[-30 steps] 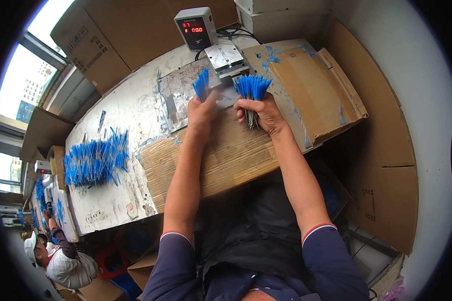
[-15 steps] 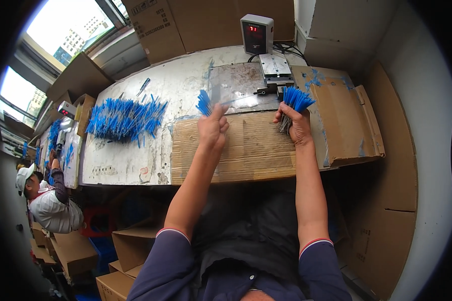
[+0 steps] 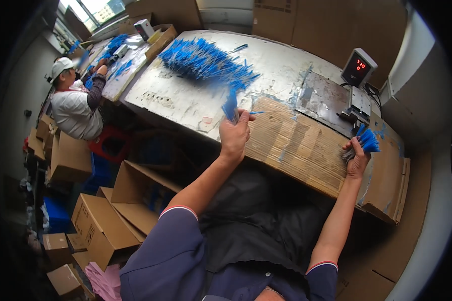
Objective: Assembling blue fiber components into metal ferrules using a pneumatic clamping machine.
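Upright in the fingers of my closed left hand is a bunch of thin blue-and-grey sticks, slightly blurred; one stick pokes out sideways past the thumb. My right hand is wrapped round a second bunch of these sticks, blue ends fanned outward and grey stems in the palm. That hand is just in front of a small metal bench device. Beyond my left hand, a large pile of the same sticks lies on the white table.
A ribbed cardboard sheet covers the table's near edge. Behind the device stands a box with a red digital display. A pen lies past the pile. Open cartons stand at lower left. A co-worker sits at another table.
The view has turned left. My left hand has moved left, nearer the pile, with its bunch. My right hand still grips its bunch near the device.
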Demonstrator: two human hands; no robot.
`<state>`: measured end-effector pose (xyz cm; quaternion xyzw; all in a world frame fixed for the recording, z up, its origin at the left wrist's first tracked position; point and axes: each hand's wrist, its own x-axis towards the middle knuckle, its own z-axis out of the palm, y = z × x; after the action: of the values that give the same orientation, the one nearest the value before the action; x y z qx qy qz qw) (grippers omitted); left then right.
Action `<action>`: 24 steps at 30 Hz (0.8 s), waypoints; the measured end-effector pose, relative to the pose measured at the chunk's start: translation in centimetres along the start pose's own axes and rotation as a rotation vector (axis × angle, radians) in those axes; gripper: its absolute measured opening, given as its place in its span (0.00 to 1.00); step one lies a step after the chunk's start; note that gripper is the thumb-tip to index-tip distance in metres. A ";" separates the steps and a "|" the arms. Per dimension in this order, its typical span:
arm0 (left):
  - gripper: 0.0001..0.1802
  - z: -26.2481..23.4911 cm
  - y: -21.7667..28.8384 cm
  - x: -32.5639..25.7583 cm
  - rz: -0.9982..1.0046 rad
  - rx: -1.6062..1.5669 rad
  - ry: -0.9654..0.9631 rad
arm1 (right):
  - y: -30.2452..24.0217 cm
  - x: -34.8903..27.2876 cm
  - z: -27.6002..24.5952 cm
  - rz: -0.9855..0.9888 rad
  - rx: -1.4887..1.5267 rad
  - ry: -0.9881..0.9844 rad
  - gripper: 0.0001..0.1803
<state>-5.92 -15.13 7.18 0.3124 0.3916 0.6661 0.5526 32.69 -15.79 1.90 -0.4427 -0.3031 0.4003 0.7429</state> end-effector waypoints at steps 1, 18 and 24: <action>0.06 -1.0 0.2 -0.8 -0.003 -0.023 0.015 | -0.2 0.1 -1.3 0.027 -0.001 -0.001 0.10; 0.06 -37.0 3.6 2.1 0.074 -0.191 1.154 | 0.1 0.1 -3.3 0.045 -0.140 -0.048 0.09; 0.08 -29.5 -3.6 -1.7 0.022 -0.017 0.751 | -0.3 -0.2 -0.5 0.063 -0.137 0.064 0.12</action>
<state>-28.88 -21.73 -10.66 0.0457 0.5581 0.7434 0.3658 33.06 -16.26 1.99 -0.5144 -0.2917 0.3874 0.7073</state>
